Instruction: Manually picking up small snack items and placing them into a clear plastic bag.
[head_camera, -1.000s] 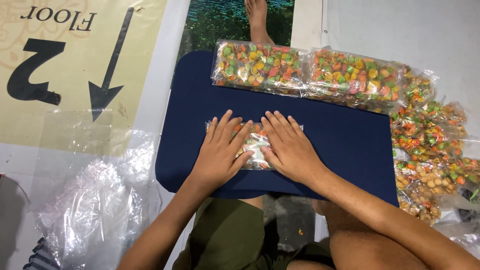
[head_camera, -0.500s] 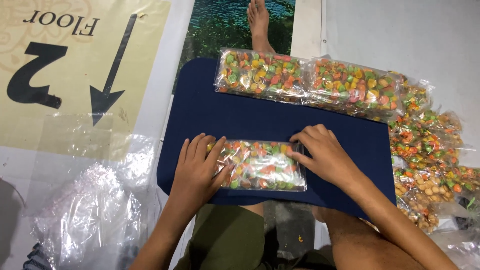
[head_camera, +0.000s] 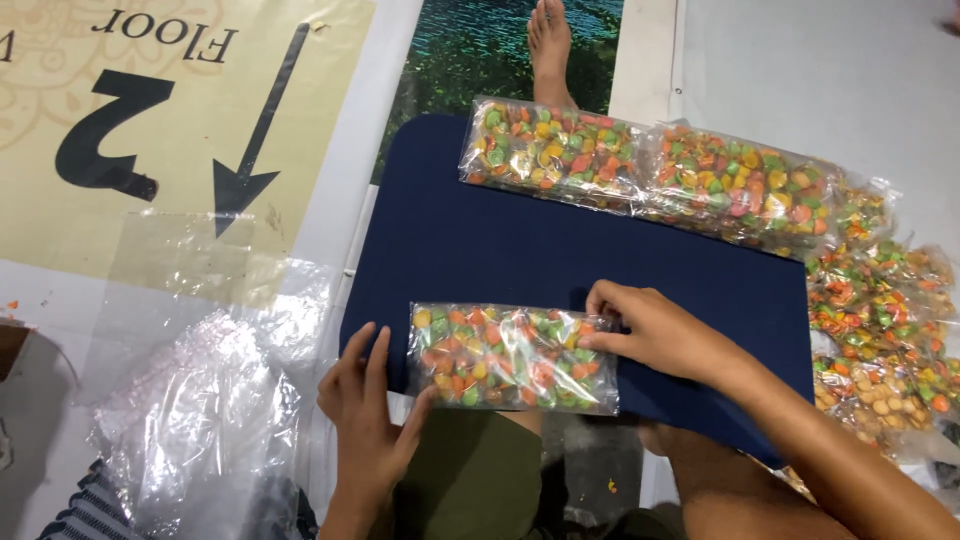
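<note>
Left hand laid flat and open at the near left corner of the dark blue board, fingers spread, thumb tip touching the lower left corner of the clear packet of coloured snacks; nothing gripped. Right hand set at the packet's right end, fingers curled over the upper right corner and pinching its edge, palm resting on the board just beside it. Packet lay flat between the two hands, long side along the board's near edge, lower edge reaching that edge above the green shorts. Filled with small orange, green and yellow pieces, sealed in clear film.

Farther off, along the board's far edge, well apart from the hands: two more filled packets laid end to end, touching. Past the board's right edge, on the floor: heap of similar packets, some with pale round pieces. Left of the board, near the left hand: pile of empty clear bags on the floor. Beyond those, yellowish printed sheet with a black arrow. Bare foot seen past the board's far edge.
</note>
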